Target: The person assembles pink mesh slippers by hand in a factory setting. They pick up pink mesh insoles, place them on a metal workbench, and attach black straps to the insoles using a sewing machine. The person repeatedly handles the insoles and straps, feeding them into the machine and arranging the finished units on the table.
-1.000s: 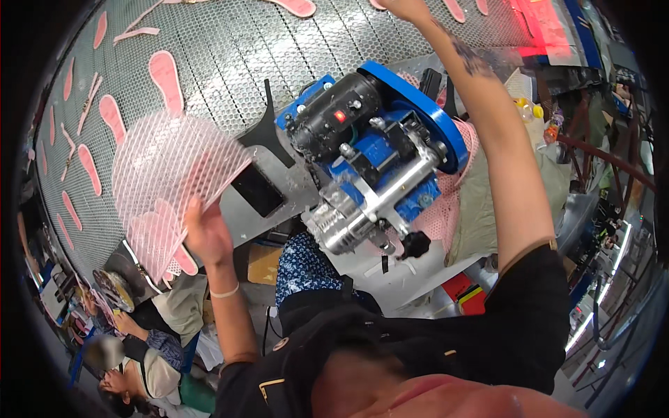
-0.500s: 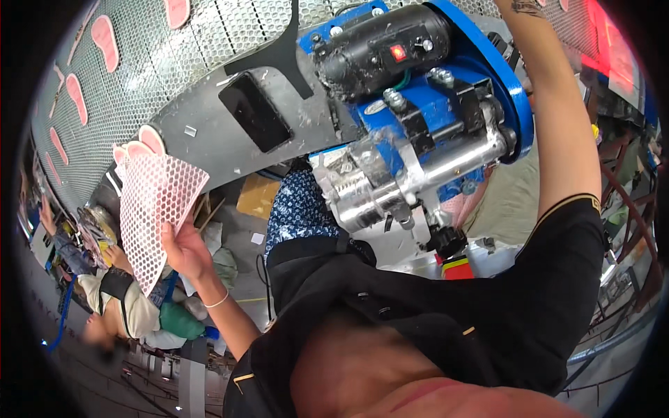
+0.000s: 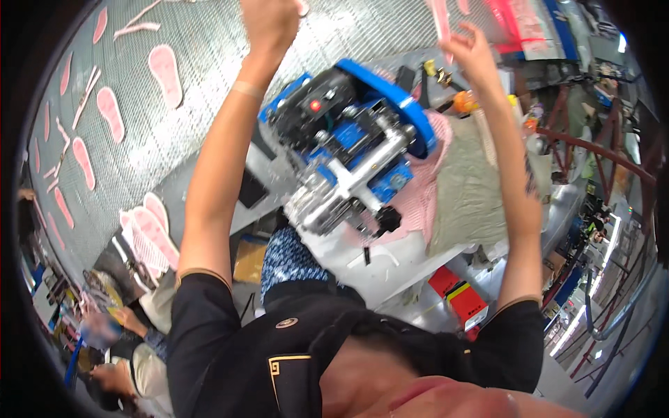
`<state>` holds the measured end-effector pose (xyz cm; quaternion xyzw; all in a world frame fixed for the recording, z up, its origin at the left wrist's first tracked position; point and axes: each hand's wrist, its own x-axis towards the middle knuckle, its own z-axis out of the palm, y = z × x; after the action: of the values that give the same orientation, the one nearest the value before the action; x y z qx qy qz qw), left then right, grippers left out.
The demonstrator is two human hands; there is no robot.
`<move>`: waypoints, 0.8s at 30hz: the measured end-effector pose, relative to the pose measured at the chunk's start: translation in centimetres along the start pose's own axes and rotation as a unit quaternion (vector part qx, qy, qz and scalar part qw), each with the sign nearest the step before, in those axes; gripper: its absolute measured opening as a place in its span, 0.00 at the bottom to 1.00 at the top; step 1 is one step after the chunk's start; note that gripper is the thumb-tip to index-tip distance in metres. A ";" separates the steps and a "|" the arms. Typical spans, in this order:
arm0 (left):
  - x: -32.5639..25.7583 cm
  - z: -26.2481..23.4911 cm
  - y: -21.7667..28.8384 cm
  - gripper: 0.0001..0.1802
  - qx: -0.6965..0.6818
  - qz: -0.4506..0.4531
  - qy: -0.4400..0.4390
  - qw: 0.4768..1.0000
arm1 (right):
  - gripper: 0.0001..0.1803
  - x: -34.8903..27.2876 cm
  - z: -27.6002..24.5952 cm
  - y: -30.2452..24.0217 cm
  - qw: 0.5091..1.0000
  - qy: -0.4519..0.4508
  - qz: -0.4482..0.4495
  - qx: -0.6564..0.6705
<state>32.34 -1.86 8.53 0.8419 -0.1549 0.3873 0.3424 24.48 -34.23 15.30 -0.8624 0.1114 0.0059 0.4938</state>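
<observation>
I look through the left of two wide fisheye cameras worn side by side on my head, facing steeply downward. My black short-sleeved shirt with gold trim (image 3: pixel 230 362) looms very near along the lower edge. The blue-and-black machine with silver metal shafts (image 3: pixel 348 146) sits farther off, mid-frame. My bare left hand (image 3: pixel 272 24) is cut by the upper edge; my bare right hand (image 3: pixel 474 56) fits at upper right. The lens bends the grey perforated work surface (image 3: pixel 216 35) around the upper left, and black closes the corners.
</observation>
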 end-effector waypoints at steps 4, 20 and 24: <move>1.5 12.7 -1.1 0.35 0.125 -0.084 -0.158 0.976 | 0.46 -2.9 -0.3 -1.3 0.996 0.019 -0.001 0.085; -15.9 -30.7 1.8 0.15 0.082 -0.221 -0.203 0.950 | 0.59 11.0 10.8 12.3 0.985 0.037 -0.037 -0.167; -28.8 -35.5 7.4 0.10 -0.101 -0.408 -0.391 0.819 | 0.41 2.2 6.8 6.3 0.989 0.105 -0.105 -0.028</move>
<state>-9.68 17.40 6.62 0.8697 0.0438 -0.1667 0.4625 26.06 -31.94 6.24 -0.8788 0.0712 -0.1332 0.4526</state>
